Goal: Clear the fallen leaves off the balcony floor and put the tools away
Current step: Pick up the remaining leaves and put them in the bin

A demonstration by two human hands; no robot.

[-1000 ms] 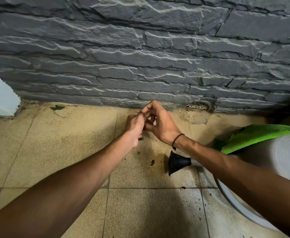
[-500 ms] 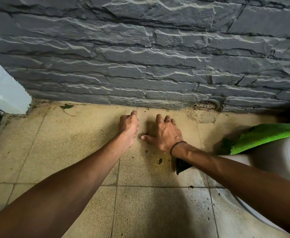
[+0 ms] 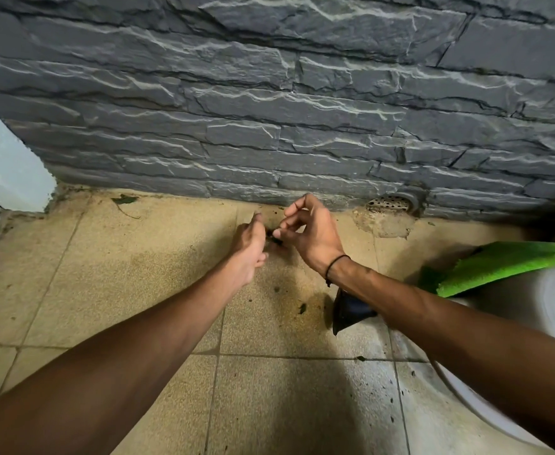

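My left hand point(image 3: 249, 246) and my right hand point(image 3: 309, 233) meet just above the beige tiled floor point(image 3: 138, 274), close to the foot of the grey stone wall. My right thumb and fingers pinch a small dark leaf scrap point(image 3: 273, 236) and hold it against my left hand, whose fingers curl loosely beside it. A dark fallen leaf point(image 3: 124, 200) with a thin stem lies by the wall at the left. Small leaf bits point(image 3: 301, 308) dot the tiles below my hands.
A black cone-shaped object point(image 3: 348, 311) sits on the floor under my right forearm. At the right stands a white round pot point(image 3: 539, 323) with a bright green leaf point(image 3: 506, 262) over it. A round drain grate point(image 3: 389, 204) sits at the wall's base.
Half a second ago both hands were flat on the floor near the wall. They have lifted and come together, my right fingers now pinching a leaf scrap.
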